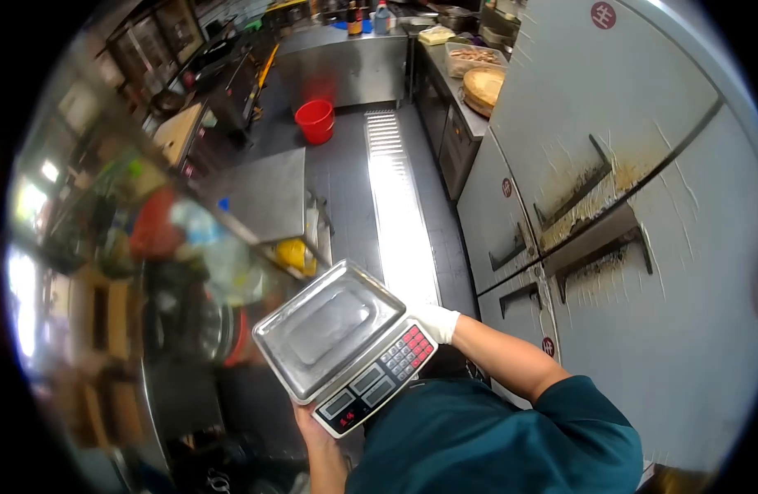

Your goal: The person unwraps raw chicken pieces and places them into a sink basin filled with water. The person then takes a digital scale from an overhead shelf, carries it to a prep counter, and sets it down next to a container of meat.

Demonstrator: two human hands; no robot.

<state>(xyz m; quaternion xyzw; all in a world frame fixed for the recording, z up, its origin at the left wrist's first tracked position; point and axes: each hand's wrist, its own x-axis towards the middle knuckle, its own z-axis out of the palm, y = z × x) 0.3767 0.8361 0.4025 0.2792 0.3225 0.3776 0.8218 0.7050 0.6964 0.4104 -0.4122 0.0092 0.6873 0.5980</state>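
A digital weighing scale [371, 391] with a steel tray on top is carried in front of my body, tilted at an angle. Its panel of grey and red keys and dark displays faces me. My left hand [306, 418], bare, grips the near left corner, with most of its fingers hidden under the scale. On the opposite side my right hand [437, 322], in a white glove, holds the far right corner; its fingertips are also hidden below.
Tall grey refrigerator doors [642, 272] with dark handles line the right. A steel table [264, 185] stands ahead left, and a red bucket [315, 123] sits on the floor beyond it. A bright drain grate [395, 189] runs down the aisle. Blurred shelving fills the left.
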